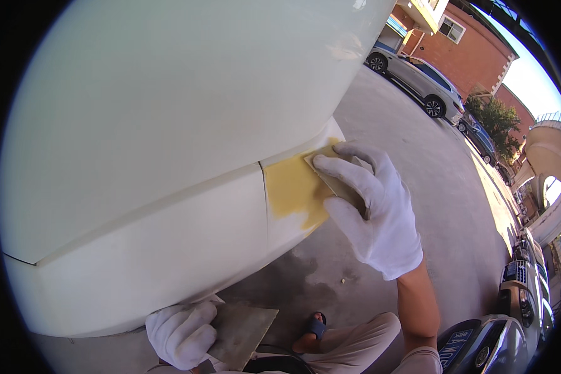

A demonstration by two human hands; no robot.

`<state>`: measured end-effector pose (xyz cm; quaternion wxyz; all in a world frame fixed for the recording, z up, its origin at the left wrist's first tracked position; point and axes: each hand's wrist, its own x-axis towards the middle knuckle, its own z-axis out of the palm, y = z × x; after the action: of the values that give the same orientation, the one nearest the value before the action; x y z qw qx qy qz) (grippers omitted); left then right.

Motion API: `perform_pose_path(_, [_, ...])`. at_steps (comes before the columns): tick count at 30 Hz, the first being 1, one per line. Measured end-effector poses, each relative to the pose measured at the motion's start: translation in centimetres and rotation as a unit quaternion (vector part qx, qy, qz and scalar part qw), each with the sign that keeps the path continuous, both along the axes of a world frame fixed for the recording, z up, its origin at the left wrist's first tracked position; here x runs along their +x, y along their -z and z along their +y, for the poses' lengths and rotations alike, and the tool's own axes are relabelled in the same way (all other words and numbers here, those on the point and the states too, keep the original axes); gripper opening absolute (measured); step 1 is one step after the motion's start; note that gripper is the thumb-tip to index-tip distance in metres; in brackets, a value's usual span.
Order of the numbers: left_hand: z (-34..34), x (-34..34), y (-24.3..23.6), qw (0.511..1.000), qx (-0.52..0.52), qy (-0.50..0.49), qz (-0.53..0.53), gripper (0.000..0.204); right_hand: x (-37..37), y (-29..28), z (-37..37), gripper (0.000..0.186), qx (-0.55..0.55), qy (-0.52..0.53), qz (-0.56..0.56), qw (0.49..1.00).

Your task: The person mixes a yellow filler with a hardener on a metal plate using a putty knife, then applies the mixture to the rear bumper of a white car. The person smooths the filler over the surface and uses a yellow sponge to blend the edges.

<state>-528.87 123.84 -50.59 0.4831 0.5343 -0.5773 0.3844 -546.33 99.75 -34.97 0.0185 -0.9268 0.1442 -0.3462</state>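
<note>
A patch of yellow putty (296,185) covers the corner of a white vehicle's lower panel (187,227), just right of a narrow seam. My right hand (377,209), in a white glove, pinches a thin grey-beige putty spreader (338,177) between thumb and fingers. The spreader's edge lies against the right part of the patch. Lower down and to the left, my left hand (182,333), also gloved in white, grips a flat grey-beige putty plate (240,333) below the panel's bottom edge. Its fingers are curled, and part of the plate is hidden behind them.
The vehicle's large white upper panel (187,93) rises over the left and middle. Concrete ground (430,187) stretches to the right, with a silver car (417,81) parked far off. Another car (486,346) stands close at lower right. My knee (380,327) is bent below.
</note>
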Motion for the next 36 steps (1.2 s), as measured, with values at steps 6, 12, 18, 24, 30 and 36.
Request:
perform_pose_path(6, [-0.7, 0.8, 0.8, 0.995, -0.078, -0.002, -0.060, 0.020, 0.8, 0.4, -0.1, 0.047, 0.049, 0.006, -0.005, 0.999])
perform_pose_path(12, [-1.0, 1.3, 1.4, 0.993, -0.093, 0.007, -0.078, 0.018, 0.3, 3.9, 0.9, 0.045, 0.004, 0.019, -0.063, 0.998])
perform_pose_path(18, [-1.0, 0.8, 1.3, 0.990, -0.112, 0.016, -0.082, 0.017, -0.7, 9.0, 2.0, 0.052, -0.011, 0.032, -0.099, 0.995])
perform_pose_path(24, [-0.7, 0.6, 1.0, 0.995, -0.075, 0.017, -0.066, 0.018, -2.7, 5.9, 2.1, 0.051, -0.035, 0.010, -0.023, 0.999])
perform_pose_path(30, [-0.1, 0.0, 0.6, 0.999, -0.034, -0.007, -0.029, 0.022, -1.0, 0.5, -0.4, 0.051, -0.019, 0.015, 0.028, 0.999])
perform_pose_path(36, [-0.4, 0.3, 0.6, 0.998, -0.049, -0.003, -0.049, 0.020, 0.5, -0.5, -0.2, 0.049, 0.033, -0.003, 0.030, 0.999])
